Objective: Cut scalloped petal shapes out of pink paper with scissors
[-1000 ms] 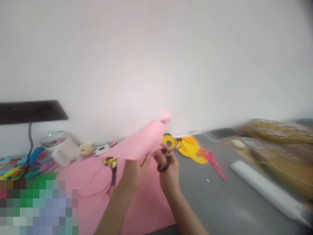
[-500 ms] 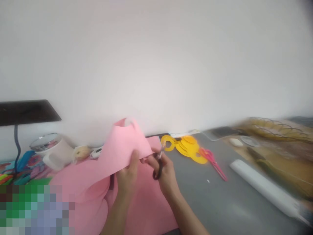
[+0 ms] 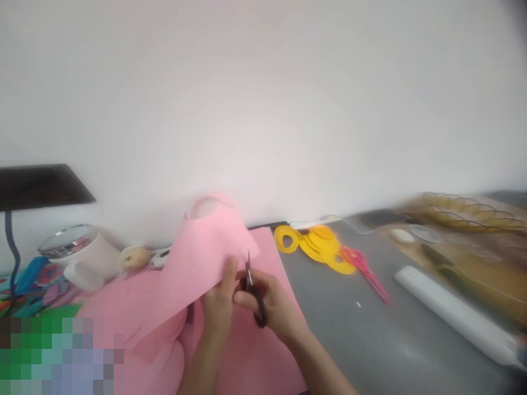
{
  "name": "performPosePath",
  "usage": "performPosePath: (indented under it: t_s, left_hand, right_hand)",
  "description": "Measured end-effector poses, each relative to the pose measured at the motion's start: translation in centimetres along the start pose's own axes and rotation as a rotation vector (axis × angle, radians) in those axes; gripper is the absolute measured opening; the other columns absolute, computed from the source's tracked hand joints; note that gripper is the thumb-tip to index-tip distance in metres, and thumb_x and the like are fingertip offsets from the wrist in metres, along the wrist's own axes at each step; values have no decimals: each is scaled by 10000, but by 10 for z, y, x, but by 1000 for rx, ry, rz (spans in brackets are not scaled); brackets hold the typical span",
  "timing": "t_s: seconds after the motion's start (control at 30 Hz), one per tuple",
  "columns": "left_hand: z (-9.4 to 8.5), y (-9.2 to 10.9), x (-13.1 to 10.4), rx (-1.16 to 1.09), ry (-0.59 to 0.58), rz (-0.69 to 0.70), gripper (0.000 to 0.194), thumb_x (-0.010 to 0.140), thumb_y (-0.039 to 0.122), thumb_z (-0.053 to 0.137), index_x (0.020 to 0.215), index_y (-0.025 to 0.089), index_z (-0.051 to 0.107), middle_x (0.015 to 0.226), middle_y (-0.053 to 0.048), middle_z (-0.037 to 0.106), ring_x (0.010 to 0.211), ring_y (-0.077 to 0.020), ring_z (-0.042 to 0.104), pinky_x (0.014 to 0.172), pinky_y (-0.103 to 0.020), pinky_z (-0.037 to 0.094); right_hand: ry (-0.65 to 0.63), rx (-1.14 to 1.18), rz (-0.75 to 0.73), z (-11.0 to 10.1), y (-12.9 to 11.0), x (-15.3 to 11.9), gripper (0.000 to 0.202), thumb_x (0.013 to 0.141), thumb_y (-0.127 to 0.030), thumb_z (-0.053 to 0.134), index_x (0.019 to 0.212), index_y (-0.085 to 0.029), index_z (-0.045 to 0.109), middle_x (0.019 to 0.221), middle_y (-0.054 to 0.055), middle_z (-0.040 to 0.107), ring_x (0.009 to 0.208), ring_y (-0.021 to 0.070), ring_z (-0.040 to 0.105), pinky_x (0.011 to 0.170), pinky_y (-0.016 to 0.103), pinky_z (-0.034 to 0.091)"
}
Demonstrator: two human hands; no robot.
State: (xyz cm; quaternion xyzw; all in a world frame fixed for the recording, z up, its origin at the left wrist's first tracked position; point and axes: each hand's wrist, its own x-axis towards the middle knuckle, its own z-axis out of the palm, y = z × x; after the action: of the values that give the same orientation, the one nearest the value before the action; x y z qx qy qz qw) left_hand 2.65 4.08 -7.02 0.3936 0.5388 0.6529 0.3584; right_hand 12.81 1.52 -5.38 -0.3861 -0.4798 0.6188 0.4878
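A large pink sheet (image 3: 193,263), like felt or craft paper, rises in a curl in front of me. My left hand (image 3: 220,299) pinches its lower edge, thumb on the near face. In my right hand (image 3: 272,302) are dark-handled scissors (image 3: 257,299), fingers in the loops, blades pointing up against the sheet's right part. More pink material (image 3: 251,351) lies spread beneath both hands. Just right of it are a yellow ring (image 3: 287,240) and several overlapping yellow cut-out discs (image 3: 323,247). Pink scissors (image 3: 368,274) rest against the discs.
On the left stand a white mug with a shiny lid (image 3: 88,258), a round beige object (image 3: 135,258) and colourful bundles (image 3: 37,280). A white power strip (image 3: 457,312) lies on the grey table (image 3: 341,340) at right, near a wire basket (image 3: 473,211). A wall rises behind.
My right hand with the dark scissors has moved left and down, and the blades now point more upright at the sheet. My left hand still grips the edge. The view has shifted slightly.
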Motion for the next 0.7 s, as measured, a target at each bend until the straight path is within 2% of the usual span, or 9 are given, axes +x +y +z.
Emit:
performPosePath:
  t_s: [0.1, 0.2, 0.27, 0.4, 0.47, 0.57, 0.63, 0.7]
  left_hand:
    - [-1, 0, -1, 93, 10, -61, 298, 681, 454, 728, 773, 177, 665, 957, -109, 716, 1036, -316, 638, 956, -444, 464]
    - [-1, 0, -1, 141, -10, -106, 342, 641, 504, 730, 710, 172, 684, 824, -102, 733, 891, -315, 682, 853, -440, 520]
    - [-1, 0, -2, 121, 7, -95, 336, 630, 509, 733, 674, 181, 676, 747, -80, 726, 841, -301, 687, 824, -424, 530]
    - [0, 2, -6, 63, -7, -113, 315, 674, 504, 710, 686, 191, 683, 766, -61, 725, 837, -268, 677, 871, -406, 500]
    - [0, 1, -7, 38, -24, -153, 352, 685, 537, 687, 653, 187, 673, 730, -64, 712, 779, -263, 673, 802, -402, 518]
    - [1, 2, -9, -72, 52, -265, 389, 609, 563, 731, 626, 183, 651, 670, -53, 679, 683, -250, 647, 605, -358, 520]
    - [1, 4, -10, -130, 96, -303, 376, 584, 534, 760, 585, 183, 625, 596, -29, 633, 606, -219, 612, 546, -330, 498]
    - [1, 7, -10, -136, 107, -284, 360, 610, 504, 755, 540, 190, 592, 515, 1, 567, 532, -182, 563, 529, -316, 485]
  right_hand:
    - [-73, 0, 13, -3, 1, 0, 389, 599, -465, 816, 803, -177, 653, 663, -28, 537, 608, 129, 475, 598, 268, 420]
    - [-132, 19, 31, -5, 3, 0, 373, 576, -429, 839, 756, -176, 632, 657, -34, 525, 614, 128, 467, 599, 263, 416]
    - [-103, 29, 31, -4, 4, 0, 364, 578, -409, 843, 714, -177, 597, 647, -40, 510, 594, 116, 442, 571, 249, 402]
    - [-35, 63, 18, 0, 4, -2, 361, 594, -366, 844, 742, -184, 570, 642, -50, 486, 579, 101, 410, 541, 226, 377]
    - [-21, 74, 15, 3, 3, -3, 344, 609, -362, 834, 741, -182, 572, 634, -53, 471, 576, 97, 397, 532, 220, 357]
    - [-20, 47, 31, 5, 1, -3, 300, 642, -377, 798, 688, -167, 588, 602, -49, 462, 553, 91, 374, 509, 222, 321]
    - [-13, 17, 63, 6, -1, -4, 268, 671, -383, 764, 697, -159, 619, 569, -48, 462, 531, 91, 380, 502, 230, 322]
    - [14, -6, 92, 8, 0, -4, 243, 675, -365, 752, 740, -156, 646, 545, -50, 470, 525, 101, 419, 512, 240, 347]
